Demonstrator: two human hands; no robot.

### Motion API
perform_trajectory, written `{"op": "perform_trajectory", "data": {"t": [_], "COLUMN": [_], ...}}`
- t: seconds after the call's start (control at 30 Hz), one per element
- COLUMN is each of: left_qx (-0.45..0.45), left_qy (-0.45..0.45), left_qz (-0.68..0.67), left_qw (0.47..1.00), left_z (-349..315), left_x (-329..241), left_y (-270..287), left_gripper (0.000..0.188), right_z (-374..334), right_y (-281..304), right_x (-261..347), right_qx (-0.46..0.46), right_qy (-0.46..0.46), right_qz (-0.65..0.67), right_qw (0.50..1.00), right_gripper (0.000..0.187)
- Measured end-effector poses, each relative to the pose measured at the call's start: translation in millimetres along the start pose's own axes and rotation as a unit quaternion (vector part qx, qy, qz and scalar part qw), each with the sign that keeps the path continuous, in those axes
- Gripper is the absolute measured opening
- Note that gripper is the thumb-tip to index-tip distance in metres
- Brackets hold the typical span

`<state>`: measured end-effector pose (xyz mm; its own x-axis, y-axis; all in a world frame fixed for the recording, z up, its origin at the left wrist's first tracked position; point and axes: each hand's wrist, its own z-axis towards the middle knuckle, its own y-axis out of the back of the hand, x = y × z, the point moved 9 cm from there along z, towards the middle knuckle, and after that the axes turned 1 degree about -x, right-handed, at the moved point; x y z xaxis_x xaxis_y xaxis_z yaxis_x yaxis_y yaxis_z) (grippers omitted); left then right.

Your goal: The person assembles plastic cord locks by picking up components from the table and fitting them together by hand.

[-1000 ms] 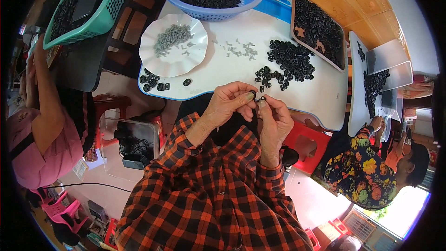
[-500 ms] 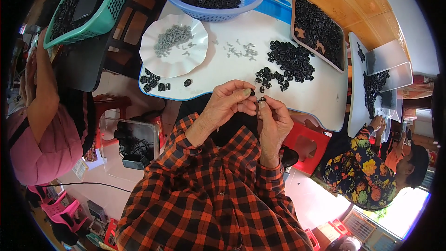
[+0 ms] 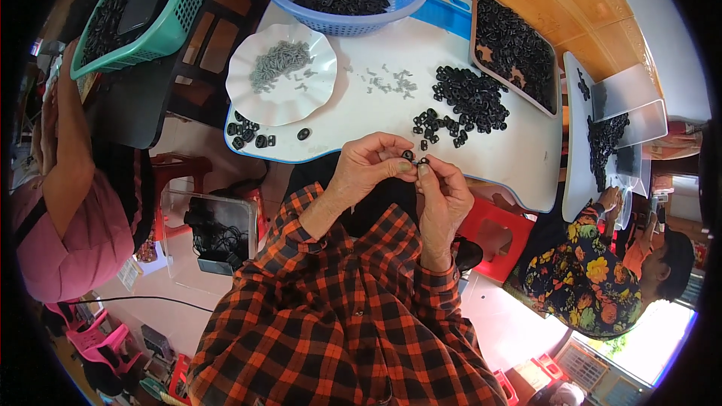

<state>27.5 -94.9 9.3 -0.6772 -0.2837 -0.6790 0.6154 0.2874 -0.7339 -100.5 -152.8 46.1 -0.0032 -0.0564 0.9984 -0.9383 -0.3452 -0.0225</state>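
My left hand [image 3: 370,169] pinches a small black ring-shaped part [image 3: 408,156] between thumb and fingers. Close beside it, my right hand [image 3: 442,192] grips another small black part [image 3: 423,161], mostly covered by its thumb and fingertips. The two parts nearly meet; whether they touch I cannot tell. Both hands are held over my lap, just in front of the white table [image 3: 361,124]. A pile of black parts [image 3: 470,98] lies beyond my right hand. Several small grey pins [image 3: 391,81] are scattered on the tabletop, and more grey pins [image 3: 278,64] fill a scalloped white plate [image 3: 241,98].
A blue-purple basket [image 3: 410,11] of black parts stands at the back, with a full metal tray [image 3: 556,94] to its right. Loose black parts [image 3: 248,131] sit at the left edge. Co-workers sit at both sides, one by a green basket [image 3: 177,30]. A red stool [image 3: 496,237] stands right.
My left thumb and fingers have shifted, turning the black part so its ring face shows. My right hand has barely moved.
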Motion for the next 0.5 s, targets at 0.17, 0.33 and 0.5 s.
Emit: {"op": "perform_trajectory", "data": {"t": [0.17,0.33,0.5], "left_qx": [0.004,0.003,0.01], "left_qy": [0.02,0.02,0.008], "left_qz": [0.071,0.075,0.081], "left_qw": [0.997,0.997,0.997], "left_z": [-2.3,-2.9,-2.4], "left_x": [3.3,0.8,-1.1], "left_y": [3.1,-0.3,-3.6], "left_gripper": [0.027,0.029,0.031], "right_z": [-0.8,-0.6,0.1], "right_y": [0.5,0.1,0.3], "right_x": [0.9,-1.5,-2.5], "right_qx": [0.007,0.011,0.009], "right_qy": [0.005,-0.001,0.0], "right_qz": [-0.021,-0.019,-0.003], "right_qw": [1.0,1.0,1.0], "right_gripper": [0.012,0.012,0.012]}}
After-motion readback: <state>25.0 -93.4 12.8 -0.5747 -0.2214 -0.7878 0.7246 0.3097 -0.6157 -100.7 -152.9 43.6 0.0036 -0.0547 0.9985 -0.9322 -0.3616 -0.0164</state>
